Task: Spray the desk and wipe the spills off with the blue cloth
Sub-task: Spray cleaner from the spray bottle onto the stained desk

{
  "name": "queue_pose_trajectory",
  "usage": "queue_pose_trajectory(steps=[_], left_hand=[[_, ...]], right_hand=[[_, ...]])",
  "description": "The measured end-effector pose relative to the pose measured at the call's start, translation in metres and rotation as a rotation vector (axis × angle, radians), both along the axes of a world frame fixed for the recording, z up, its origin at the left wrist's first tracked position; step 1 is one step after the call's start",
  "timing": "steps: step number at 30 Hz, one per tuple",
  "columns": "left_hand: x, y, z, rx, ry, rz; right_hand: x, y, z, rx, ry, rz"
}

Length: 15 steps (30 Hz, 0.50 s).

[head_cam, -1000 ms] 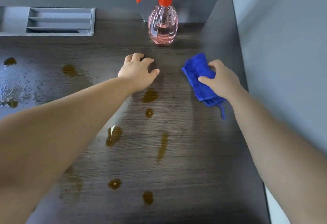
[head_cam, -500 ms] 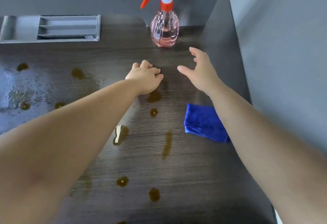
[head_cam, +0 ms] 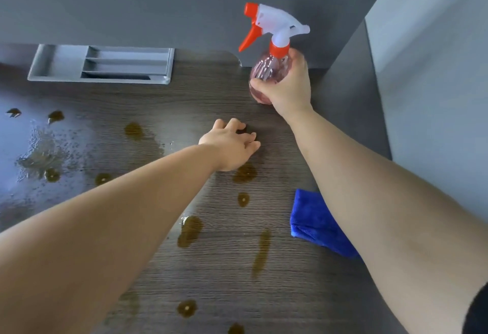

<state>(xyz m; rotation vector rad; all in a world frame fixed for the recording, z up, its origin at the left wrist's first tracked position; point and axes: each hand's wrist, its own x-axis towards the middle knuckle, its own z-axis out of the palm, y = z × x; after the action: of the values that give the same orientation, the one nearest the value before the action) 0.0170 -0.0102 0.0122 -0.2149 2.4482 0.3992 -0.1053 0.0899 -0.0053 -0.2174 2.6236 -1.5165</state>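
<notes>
Head view, and the right grip (head_cam: 287, 88) is wrapped round the belly of the bottle (head_cam: 264, 68), thumb on the near side and fingers curled behind it. The bottle sits deep in the back right corner, nozzle pointing left. Its base is hidden by the grip, so I cannot tell if it stands on the worktop (head_cam: 303, 294) or is just off it. That corner is tight: the back wall (head_cam: 158, 3) is right behind and the side panel (head_cam: 351, 101) close on the right.

The left grip (head_cam: 229, 146) holds nothing. Its fingers are loosely bent and it rests near the middle of the worktop, just beyond one spill.

The cloth (head_cam: 314, 223) lies folded on the worktop near the right edge, partly hidden under the right forearm and well apart from both grips. There is open worktop between the two arms, and more out to the left.

The count: one bottle, one cloth and one tray (head_cam: 100, 64), set at the back left against the wall. I count eleven brown spills (head_cam: 190, 230): ten blots and one long streak, scattered from the far left to the near edge. One wet patch (head_cam: 45, 149) of fine droplets glistens on the left, among the left-hand blots.
</notes>
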Motion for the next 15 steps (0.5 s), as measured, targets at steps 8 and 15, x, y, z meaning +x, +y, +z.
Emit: queue_pose_trajectory(steps=[8, 15], left_hand=[[0.003, 0.001, 0.010, 0.112, 0.034, 0.088], [0.058, 0.056, 0.054, 0.779, 0.288, 0.184]], right_hand=[[0.057, 0.075, 0.024, 0.044, -0.036, -0.029], [0.142, 0.111, 0.081, -0.212, -0.120, -0.099]])
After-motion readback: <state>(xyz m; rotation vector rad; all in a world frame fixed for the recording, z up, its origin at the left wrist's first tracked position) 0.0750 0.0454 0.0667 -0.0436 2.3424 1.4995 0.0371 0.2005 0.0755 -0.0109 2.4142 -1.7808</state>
